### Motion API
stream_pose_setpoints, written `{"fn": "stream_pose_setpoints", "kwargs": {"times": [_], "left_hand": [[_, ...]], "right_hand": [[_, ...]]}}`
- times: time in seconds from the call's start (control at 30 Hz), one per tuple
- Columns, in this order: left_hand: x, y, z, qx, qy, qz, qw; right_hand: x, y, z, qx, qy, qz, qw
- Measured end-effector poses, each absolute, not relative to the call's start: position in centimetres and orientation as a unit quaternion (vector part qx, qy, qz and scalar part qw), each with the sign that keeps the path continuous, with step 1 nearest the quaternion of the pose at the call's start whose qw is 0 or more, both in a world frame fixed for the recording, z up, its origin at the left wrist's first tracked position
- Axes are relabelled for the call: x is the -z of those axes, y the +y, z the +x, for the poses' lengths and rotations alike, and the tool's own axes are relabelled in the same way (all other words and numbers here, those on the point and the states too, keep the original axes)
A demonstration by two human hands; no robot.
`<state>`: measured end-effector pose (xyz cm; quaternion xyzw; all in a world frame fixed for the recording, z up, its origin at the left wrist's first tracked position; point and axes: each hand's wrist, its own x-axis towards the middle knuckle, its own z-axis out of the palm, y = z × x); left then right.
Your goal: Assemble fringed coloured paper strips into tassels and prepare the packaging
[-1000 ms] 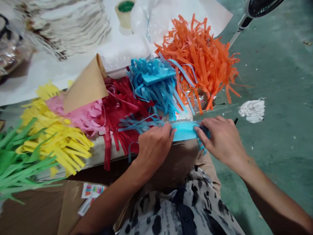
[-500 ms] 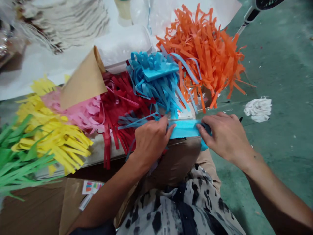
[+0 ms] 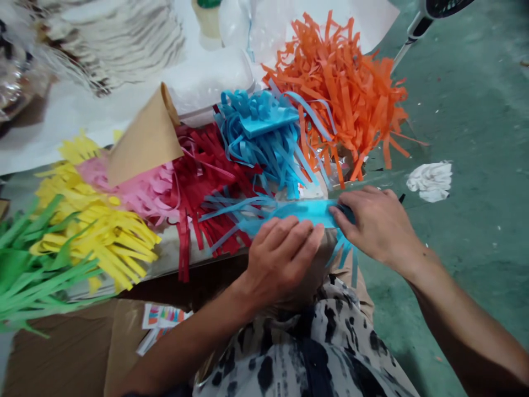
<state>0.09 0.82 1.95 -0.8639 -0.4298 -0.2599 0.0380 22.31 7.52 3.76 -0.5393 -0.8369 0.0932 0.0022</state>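
Observation:
A light-blue fringed paper strip (image 3: 306,208) lies along the table's front edge, with cut tails at its left end and more hanging down at its right. My right hand (image 3: 372,226) pinches the strip's right part between thumb and fingers. Over the near edge of the strip, my left hand (image 3: 285,251) has its fingers extended and side by side; whether they touch the paper I cannot tell. Just beyond lies a pile of blue paper fringe (image 3: 264,138). Dark red fringe (image 3: 215,171) spreads to the left, partly beneath the strip's tails.
Orange fringe (image 3: 343,94) is heaped at the back right. Pink (image 3: 144,193), yellow (image 3: 103,226) and green fringe (image 3: 45,275) lie leftward, a brown paper cone (image 3: 144,138) on the pink. A cardboard box (image 3: 61,353) stands below. A fan (image 3: 442,11) is at the upper right.
My left hand has let go of the blue strip and moved slightly down and right, its fingers now straighter. The strip's left part now shows uncovered. My right hand keeps its pinch.

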Motion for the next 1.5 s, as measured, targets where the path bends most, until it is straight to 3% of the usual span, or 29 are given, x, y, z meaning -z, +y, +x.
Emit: {"fn": "stream_pose_setpoints", "kwargs": {"times": [0.23,0.73,1.03,1.3,1.5], "left_hand": [[0.2,-0.3,0.5,0.205,-0.457,-0.866,-0.012],[-0.4,1.0,0.0,0.139,-0.485,-0.864,0.006],[-1.8,2.6,-1.1,0.240,-0.541,-0.806,-0.002],[-2.4,3.6,-2.1,0.192,-0.600,-0.772,-0.078],[-2.0,3.2,-2.1,0.250,-0.546,-0.799,0.002]], "right_hand": [[-3.8,7.6,22.4,-0.093,-0.836,-0.540,-0.008],[-4.2,7.8,22.0,-0.076,-0.841,-0.534,-0.042],[-3.7,7.6,22.3,-0.084,-0.846,-0.526,-0.013],[-2.7,7.3,23.9,-0.109,-0.857,-0.502,0.028],[-2.5,7.5,24.3,-0.154,-0.845,-0.508,0.069]]}}
